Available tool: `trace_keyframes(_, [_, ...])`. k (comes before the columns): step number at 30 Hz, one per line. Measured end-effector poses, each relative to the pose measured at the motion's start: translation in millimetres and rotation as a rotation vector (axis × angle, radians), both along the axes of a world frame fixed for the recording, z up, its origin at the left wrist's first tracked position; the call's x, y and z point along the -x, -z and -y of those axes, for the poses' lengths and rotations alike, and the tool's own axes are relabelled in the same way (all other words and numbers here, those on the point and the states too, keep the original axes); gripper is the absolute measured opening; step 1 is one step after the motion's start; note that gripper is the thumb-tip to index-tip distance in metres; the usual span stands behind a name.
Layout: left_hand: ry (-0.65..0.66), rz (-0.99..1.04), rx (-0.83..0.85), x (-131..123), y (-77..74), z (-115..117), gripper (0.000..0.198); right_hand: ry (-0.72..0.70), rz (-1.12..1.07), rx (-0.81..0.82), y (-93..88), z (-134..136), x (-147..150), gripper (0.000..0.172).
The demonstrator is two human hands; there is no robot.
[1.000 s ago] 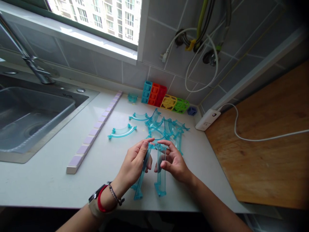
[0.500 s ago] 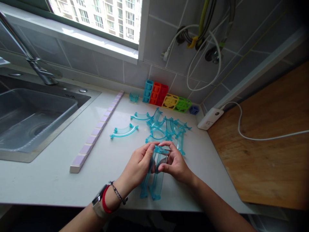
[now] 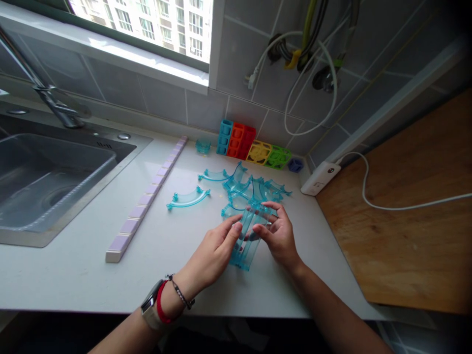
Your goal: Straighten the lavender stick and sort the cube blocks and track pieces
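Several straight, clear blue track pieces [image 3: 246,246] lie side by side between my two hands above the white counter. My left hand [image 3: 217,250] grips their left edge, thumb on top and fingers underneath. On the right edge, my right hand [image 3: 278,236] is closed with its thumb and fingers around the pieces. Just beyond them is a loose pile of clear blue track pieces [image 3: 241,186], mostly curved, partly hidden by what I hold. A single curved track piece [image 3: 190,198] lies apart to the left.
Against the wall stand blue [image 3: 224,137], red [image 3: 240,141], yellow [image 3: 259,152] and green blocks [image 3: 278,157]. A lilac segmented strip [image 3: 147,199] runs along the counter beside the sink [image 3: 55,182]. At right are a white power strip [image 3: 320,178] and a wooden board [image 3: 401,236].
Both hands have lifted the track pieces forward, toward the pile. The pieces, spread apart at their near ends before, now sit close together. My right hand has moved slightly right.
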State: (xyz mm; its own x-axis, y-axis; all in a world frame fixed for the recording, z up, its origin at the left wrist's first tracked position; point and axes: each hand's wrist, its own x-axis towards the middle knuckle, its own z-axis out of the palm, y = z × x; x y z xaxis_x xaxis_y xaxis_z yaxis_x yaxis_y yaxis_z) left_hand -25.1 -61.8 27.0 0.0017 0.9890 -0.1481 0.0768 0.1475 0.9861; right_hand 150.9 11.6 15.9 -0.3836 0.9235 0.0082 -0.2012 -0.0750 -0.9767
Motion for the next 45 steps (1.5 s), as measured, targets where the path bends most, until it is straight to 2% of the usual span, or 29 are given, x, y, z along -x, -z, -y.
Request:
trace_keyframes(6, [0.096, 0.051, 0.017, -3, -1.5, 0, 0.062, 0.061, 0.039, -0.072, -0.4, -2, -2, 0.063])
trace_keyframes(16, [0.097, 0.037, 0.057, -3, -1.8, 0, 0.061, 0.084, 0.053, -0.075, 2.7, -4, -1, 0.061])
trace_keyframes(28, [0.141, 0.187, 0.081, -4, -3.4, 0, 0.061, 0.014, 0.005, -0.108, 0.7, -5, -2, 0.057])
trace_keyframes(30, [0.135, 0.193, 0.078, -3, -4.2, 0, 0.064, -0.013, -0.011, -0.094, 1.9, -5, -3, 0.061])
trace_keyframes(35, [0.098, 0.257, 0.043, 0, -10.3, -1, 0.064, -0.136, -0.034, -0.029, 5.3, -4, -2, 0.085])
trace_keyframes(40, [0.096, 0.314, 0.011, -1, -17.3, -1, 0.059, -0.224, 0.008, -0.059, 3.0, -2, -2, 0.067])
trace_keyframes(45, [0.099, 0.306, -0.007, -3, -15.1, -1, 0.059, -0.243, 0.036, -0.07, 4.4, -3, -4, 0.061])
